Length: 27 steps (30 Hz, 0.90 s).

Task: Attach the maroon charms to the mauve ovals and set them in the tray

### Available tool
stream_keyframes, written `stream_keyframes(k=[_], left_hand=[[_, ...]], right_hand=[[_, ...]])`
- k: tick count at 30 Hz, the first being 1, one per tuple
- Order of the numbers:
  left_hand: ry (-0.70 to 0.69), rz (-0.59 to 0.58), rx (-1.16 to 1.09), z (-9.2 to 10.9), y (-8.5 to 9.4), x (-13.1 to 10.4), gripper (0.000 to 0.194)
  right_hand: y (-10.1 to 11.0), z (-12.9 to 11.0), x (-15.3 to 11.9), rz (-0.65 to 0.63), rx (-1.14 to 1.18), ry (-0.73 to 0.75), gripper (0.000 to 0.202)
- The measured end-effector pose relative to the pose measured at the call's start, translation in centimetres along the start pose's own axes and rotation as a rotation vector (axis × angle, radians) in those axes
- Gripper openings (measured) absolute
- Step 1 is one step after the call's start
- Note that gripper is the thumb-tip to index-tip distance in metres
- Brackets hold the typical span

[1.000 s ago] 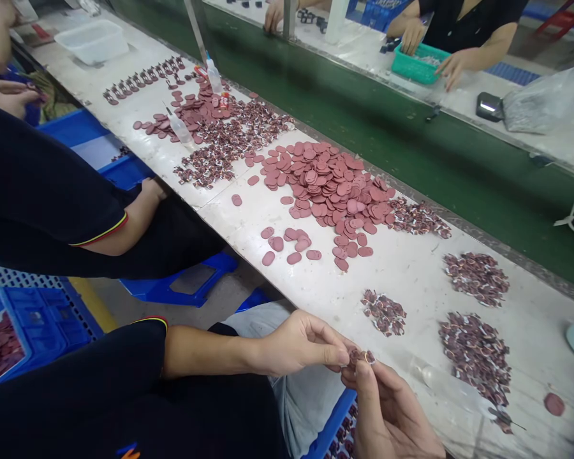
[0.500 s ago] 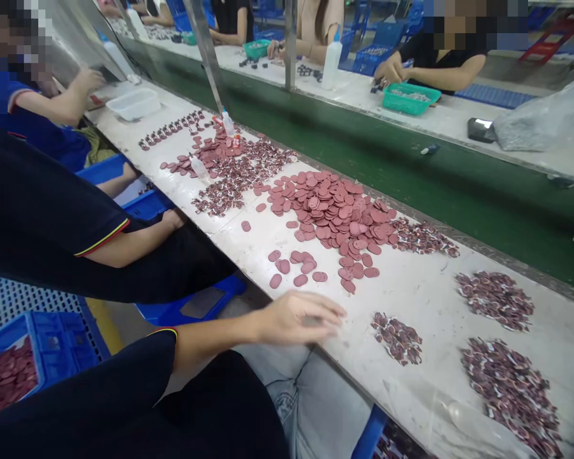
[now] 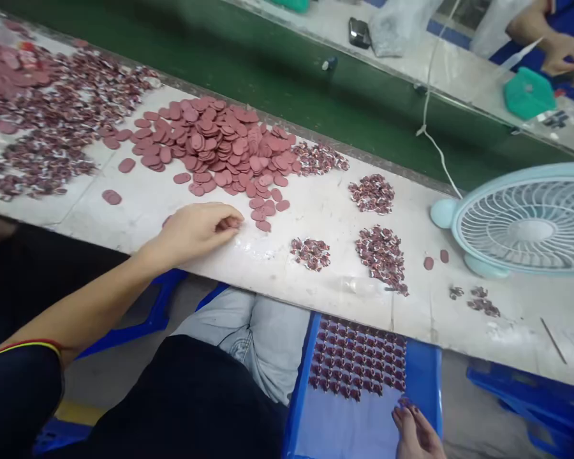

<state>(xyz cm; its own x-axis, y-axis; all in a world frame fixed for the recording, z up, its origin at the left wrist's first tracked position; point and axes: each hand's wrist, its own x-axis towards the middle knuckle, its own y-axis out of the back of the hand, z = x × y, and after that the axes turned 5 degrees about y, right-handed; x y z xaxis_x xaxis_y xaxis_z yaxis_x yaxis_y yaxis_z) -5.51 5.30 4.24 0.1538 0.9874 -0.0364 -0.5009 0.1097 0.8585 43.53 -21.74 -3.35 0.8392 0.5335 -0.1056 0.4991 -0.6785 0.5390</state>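
Note:
My left hand (image 3: 201, 231) rests on the table by the front of a heap of flat reddish-brown oval discs (image 3: 220, 143). Its fingers are curled in towards the thumb, and whatever they hold, if anything, is hidden. One disc peeks out behind the wrist. Over the lower right of a blue tray (image 3: 423, 370), my right hand (image 3: 417, 433) pinches a small dark-red part (image 3: 404, 402) between thumb and fingertips. Similar small dark parts (image 3: 358, 357) stand in close rows on the tray's pale liner (image 3: 347, 424).
Small piles of dark-red parts (image 3: 381, 255) lie right of the discs, with a larger spread (image 3: 52, 127) at left. A light-blue fan (image 3: 526, 220) stands at right, its white cord (image 3: 428, 95) crossing the green divider. A thin rod (image 3: 553, 341) lies near the edge. A co-worker's hand (image 3: 562, 54) works opposite.
The view has swung right, bringing the fan, blue tray and my right hand into sight. My left hand, stretched out and blurred before, now lies curled on the table nearer the discs.

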Motion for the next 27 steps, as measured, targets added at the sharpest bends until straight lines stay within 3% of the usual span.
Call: stream_keyframes(k=[5,10,13,16,20,24,27], left_hand=[[0.044,0.072,-0.354,1.2,0.3,-1.6,0.032],[0.058,-0.017,-0.794,1.6,-0.6,-2.6,0.024],[0.089,-0.081,-1.013,1.4,-1.3,-2.9,0.022],[0.106,-0.143,-1.120,1.4,-1.4,-3.1,0.022],[0.137,-0.146,-1.186,1.4,-1.2,-3.2,0.021],[0.157,-0.137,-1.241,1.0,-1.3,-3.3,0.022],[0.204,-0.144,-1.290,0.4,-1.4,-3.6,0.021]], right_hand=[[1.3,7.1,0.8,-0.055,-0.397,-0.003,0.038],[1.1,14.3,1.4,-0.147,-0.653,-0.018,0.038],[0.7,17.1,1.7,-0.223,-0.720,0.016,0.045],[0.4,18.0,1.9,-0.265,-0.747,0.068,0.046],[0.2,17.6,2.0,-0.282,-0.732,0.116,0.046],[0.0,16.2,1.8,-0.262,-0.669,0.100,0.045],[-0.2,13.8,2.0,-0.193,-0.608,0.024,0.042]])
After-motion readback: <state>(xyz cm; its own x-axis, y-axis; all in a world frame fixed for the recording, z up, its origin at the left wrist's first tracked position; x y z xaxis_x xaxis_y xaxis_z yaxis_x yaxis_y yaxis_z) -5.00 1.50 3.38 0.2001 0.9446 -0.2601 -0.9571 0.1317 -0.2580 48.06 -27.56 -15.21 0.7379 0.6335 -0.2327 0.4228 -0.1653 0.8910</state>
